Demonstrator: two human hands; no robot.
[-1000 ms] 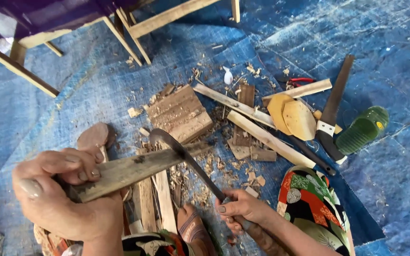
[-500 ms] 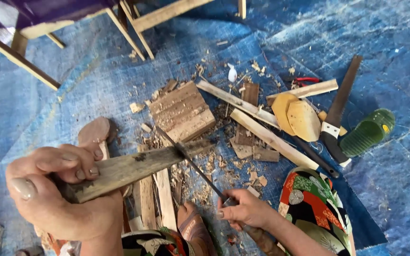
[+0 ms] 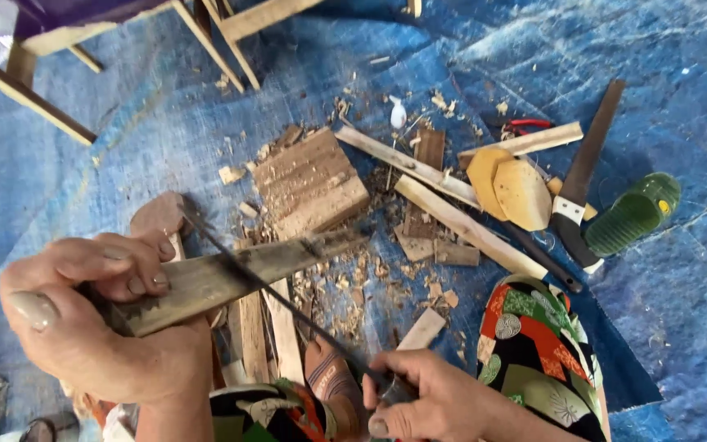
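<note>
My left hand [image 3: 100, 319] grips the near end of a long weathered wooden slat [image 3: 239, 274], holding it out level over the floor. My right hand [image 3: 423, 401] is shut on the handle of a long dark knife [image 3: 280, 299]. Its blade runs up and left, crossing the slat near the middle, with the tip close to my left fingers. A scarred wooden chopping block [image 3: 308, 180] sits just beyond the slat's far end, with wood chips [image 3: 345, 282] scattered below it. My knees in patterned cloth [image 3: 538, 360] are at the bottom.
A blue tarp [image 3: 664, 319] covers the floor. Loose wooden strips [image 3: 452, 213], two pale rounded wood pieces [image 3: 509, 184], a handsaw [image 3: 583, 184], a green sandal [image 3: 636, 213] and red pliers [image 3: 525, 125] lie to the right. Wooden furniture legs [image 3: 214, 41] stand at the top left.
The knife blade has swung down and left, from standing raised above the slat to lying across it near my left hand. The slat stays held in much the same place.
</note>
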